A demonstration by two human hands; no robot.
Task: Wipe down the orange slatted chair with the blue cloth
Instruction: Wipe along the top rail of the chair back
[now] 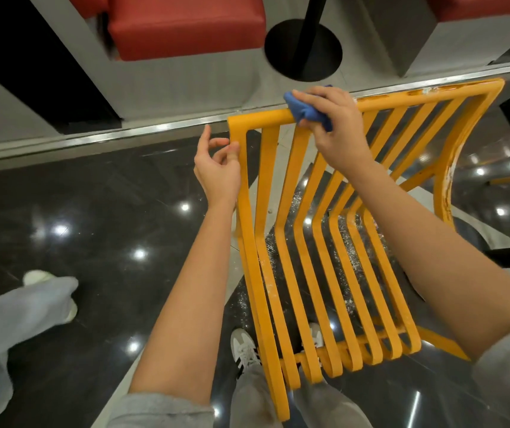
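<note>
Under our right hand (332, 125) the blue cloth (304, 111) is bunched and gripped around the top rail of the orange chair (297, 242) for wiping, while our left hand (216, 168), fingers loosely spread and holding nothing, hovers beside the frame's edge, probably to steady it.

Scuffed painted chair (306, 242), soft cloth (304, 111), glossy floor (93, 196)

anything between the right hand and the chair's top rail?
Yes: the blue cloth. The right hand grips it bunched around the top rail of the chair, so the palm sits on cloth, not metal. Seen in the head view.
</note>
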